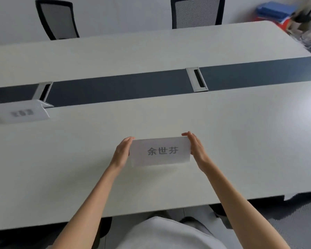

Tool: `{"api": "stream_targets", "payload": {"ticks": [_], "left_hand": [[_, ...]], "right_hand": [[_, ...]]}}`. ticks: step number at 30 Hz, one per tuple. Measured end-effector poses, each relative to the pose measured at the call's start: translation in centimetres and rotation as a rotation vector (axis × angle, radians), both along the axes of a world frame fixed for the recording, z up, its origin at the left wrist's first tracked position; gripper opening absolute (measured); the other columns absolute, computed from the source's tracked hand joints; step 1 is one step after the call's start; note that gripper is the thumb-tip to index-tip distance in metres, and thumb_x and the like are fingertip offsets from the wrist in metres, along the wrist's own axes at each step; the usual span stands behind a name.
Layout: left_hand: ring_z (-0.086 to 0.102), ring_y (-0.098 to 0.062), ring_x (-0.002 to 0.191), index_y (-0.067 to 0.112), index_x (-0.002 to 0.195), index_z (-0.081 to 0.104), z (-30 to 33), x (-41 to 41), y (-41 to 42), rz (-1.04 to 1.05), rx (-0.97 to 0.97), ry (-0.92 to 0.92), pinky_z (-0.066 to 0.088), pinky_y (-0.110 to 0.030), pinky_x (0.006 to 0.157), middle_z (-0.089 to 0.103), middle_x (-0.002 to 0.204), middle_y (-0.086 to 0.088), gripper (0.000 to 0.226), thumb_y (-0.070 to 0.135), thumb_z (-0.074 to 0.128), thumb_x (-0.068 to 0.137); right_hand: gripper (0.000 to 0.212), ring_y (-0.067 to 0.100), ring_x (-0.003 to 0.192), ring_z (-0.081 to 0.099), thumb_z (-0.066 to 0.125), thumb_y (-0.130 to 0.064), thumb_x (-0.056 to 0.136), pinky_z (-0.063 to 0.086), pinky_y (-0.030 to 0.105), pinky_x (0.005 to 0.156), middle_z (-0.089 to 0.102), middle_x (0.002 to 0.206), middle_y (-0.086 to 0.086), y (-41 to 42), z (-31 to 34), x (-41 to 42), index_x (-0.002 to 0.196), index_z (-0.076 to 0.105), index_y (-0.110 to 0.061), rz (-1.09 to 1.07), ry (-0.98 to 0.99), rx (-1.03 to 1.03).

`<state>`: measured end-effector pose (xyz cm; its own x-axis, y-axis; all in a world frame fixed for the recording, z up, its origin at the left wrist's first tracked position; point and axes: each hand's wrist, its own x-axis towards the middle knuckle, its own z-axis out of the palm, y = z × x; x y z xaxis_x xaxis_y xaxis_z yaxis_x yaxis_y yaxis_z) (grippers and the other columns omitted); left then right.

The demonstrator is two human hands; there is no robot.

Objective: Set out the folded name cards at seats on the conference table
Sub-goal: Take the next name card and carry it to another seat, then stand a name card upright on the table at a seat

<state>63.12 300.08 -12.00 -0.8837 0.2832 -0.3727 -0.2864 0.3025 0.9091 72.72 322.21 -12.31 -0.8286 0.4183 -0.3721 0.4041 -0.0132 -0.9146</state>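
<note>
Head view: left hand (122, 151) and right hand (196, 148) gripped the ends of a folded name card (160, 151) printed 余世芬, at the near half of the conference table (241, 141). Second card (20, 112) stood far left, print blurred, unreadable.
</note>
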Motion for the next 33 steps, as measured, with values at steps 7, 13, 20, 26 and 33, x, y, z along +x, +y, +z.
{"api": "stream_targets", "payload": {"ticks": [7, 13, 20, 26, 33], "left_hand": [[0.041, -0.026, 0.131, 0.016, 0.124, 0.048, -2.1, -2.3, 0.0, -0.07, -0.067, 0.049, 0.029, -0.045, 0.114, 0.048, 0.136, -0.014, 0.036, 0.031, 0.03, 0.097], [0.047, -0.011, 0.118, 0.028, 0.132, 0.041, -2.6, -2.2, -1.0, -0.159, -0.175, 0.107, 0.033, -0.03, 0.107, 0.051, 0.124, 0.004, 0.041, 0.04, 0.037, 0.093], [0.042, 0.024, 0.11, 0.049, 0.098, 0.055, -2.2, -2.4, -1.5, -0.064, -0.188, 0.398, 0.034, -0.024, 0.106, 0.056, 0.109, 0.038, 0.028, 0.023, 0.048, 0.089], [0.053, 0.015, 0.107, 0.045, 0.1, 0.057, 5.2, -4.3, 2.6, -0.095, -0.063, 0.476, 0.039, -0.007, 0.094, 0.059, 0.103, 0.043, 0.023, 0.026, 0.049, 0.09], [0.061, 0.003, 0.101, 0.02, 0.113, 0.063, 8.1, -8.5, 16.0, -0.279, -0.028, 0.435, 0.042, -0.006, 0.089, 0.066, 0.111, 0.006, 0.029, 0.03, 0.053, 0.087]], "right_hand": [[0.035, 0.023, 0.119, 0.049, 0.03, -0.066, 0.077, 0.035, 0.051, 0.108, 0.058, 0.106, -0.013, 1.7, -1.9, -2.5, 0.089, 0.059, -0.05, 0.083, -0.015, 0.068], [0.04, 0.02, 0.127, 0.042, 0.034, -0.047, 0.094, 0.032, 0.032, 0.105, 0.051, 0.131, 0.001, 3.9, -0.9, -2.2, 0.128, 0.048, -0.031, 0.331, -0.086, 0.281], [0.04, 0.018, 0.131, 0.043, 0.061, -0.022, 0.085, 0.024, 0.012, 0.101, 0.051, 0.127, -0.01, 4.6, -1.2, -2.1, 0.124, 0.056, -0.013, 0.369, 0.045, 0.502], [0.027, 0.019, 0.11, 0.059, 0.059, -0.029, 0.086, 0.043, 0.023, 0.088, 0.058, 0.106, -0.036, 8.6, 3.3, -2.5, 0.11, 0.056, -0.04, 0.269, 0.155, 0.357], [0.022, 0.008, 0.099, 0.06, 0.048, -0.028, 0.088, 0.045, 0.027, 0.089, 0.066, 0.101, -0.015, 19.9, 5.5, -4.2, 0.1, 0.058, -0.042, 0.017, 0.276, 0.331]]}}
